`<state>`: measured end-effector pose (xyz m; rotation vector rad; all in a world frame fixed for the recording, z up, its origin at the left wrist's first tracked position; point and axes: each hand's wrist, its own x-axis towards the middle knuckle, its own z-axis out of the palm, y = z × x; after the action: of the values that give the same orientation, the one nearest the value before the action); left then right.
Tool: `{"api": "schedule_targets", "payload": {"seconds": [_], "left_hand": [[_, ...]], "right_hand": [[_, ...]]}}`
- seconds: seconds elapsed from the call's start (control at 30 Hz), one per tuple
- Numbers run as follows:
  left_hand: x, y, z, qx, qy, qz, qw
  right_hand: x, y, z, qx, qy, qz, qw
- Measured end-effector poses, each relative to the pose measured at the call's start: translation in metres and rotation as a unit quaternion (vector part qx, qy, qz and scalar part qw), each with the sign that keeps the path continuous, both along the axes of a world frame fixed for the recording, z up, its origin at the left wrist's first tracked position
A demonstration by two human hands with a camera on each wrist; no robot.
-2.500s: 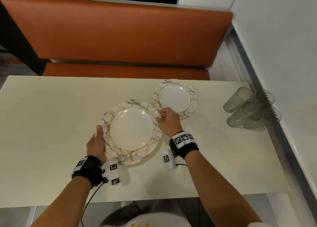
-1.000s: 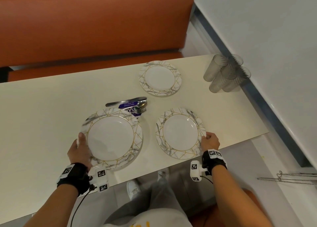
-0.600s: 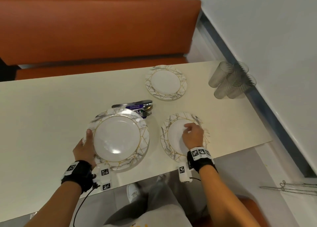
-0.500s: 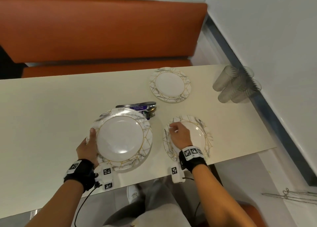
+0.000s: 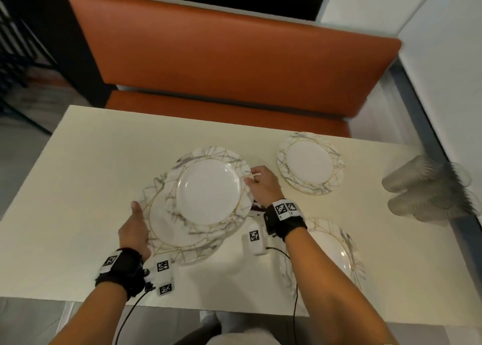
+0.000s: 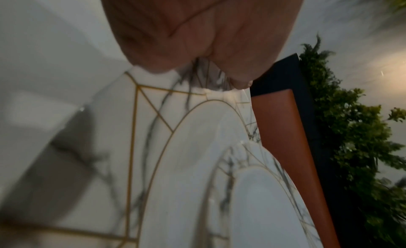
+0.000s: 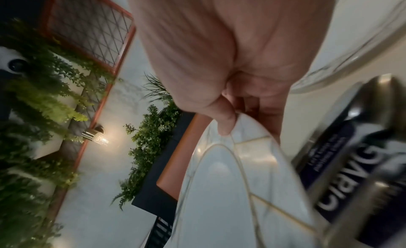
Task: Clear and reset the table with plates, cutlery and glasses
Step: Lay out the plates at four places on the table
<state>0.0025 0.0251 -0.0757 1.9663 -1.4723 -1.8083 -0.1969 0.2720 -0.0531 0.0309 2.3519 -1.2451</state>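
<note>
Two marbled plates, one in each grip, above the cream desk (image 5: 78,177).

The right hand (image 5: 260,185) is pinching the rim of the smaller plate (image 5: 208,190), thumb on top, holding it tilted over the larger plate (image 5: 167,237), which the left hand (image 5: 135,230) is gripping at its left rim. Just right of that larger plate a wrapped cutlery bundle (image 7: 351,173) is lying under the right wrist, metal ends and dark printed band showing. Farther right, two more round, glossy, gold-lined plates (image 5: 310,167) (image 5: 339,250) are sitting, and beyond them a blurred cluster of clear ribbed glasses (image 5: 427,190). Behind, an orange padded bench (image 5: 234,65).
</note>
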Motion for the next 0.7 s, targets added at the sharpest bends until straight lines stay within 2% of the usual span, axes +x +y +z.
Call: {"api": "schedule_targets", "payload": {"seconds": [0.1, 0.3, 0.47, 0.7], "left_hand": [[0.01, -0.011, 0.0, -0.028, -0.014, 0.027, 0.999], [0.027, -0.024, -0.004, -0.024, -0.036, 0.096, 0.994], [0.029, -0.033, -0.001, -0.037, -0.046, 0.128, 0.99], [0.015, -0.033, 0.017, -0.036, -0.032, 0.155, 0.987]], "right_hand": [[-0.039, -0.024, -0.006, -0.02, 0.007, -0.045, 0.999], [-0.087, -0.077, -0.037, -0.007, -0.053, -0.099, 0.994], [-0.1, -0.11, -0.067, -0.004, -0.089, -0.078, 0.993], [-0.095, -0.13, -0.099, 0.024, -0.064, -0.079, 0.995]]}}
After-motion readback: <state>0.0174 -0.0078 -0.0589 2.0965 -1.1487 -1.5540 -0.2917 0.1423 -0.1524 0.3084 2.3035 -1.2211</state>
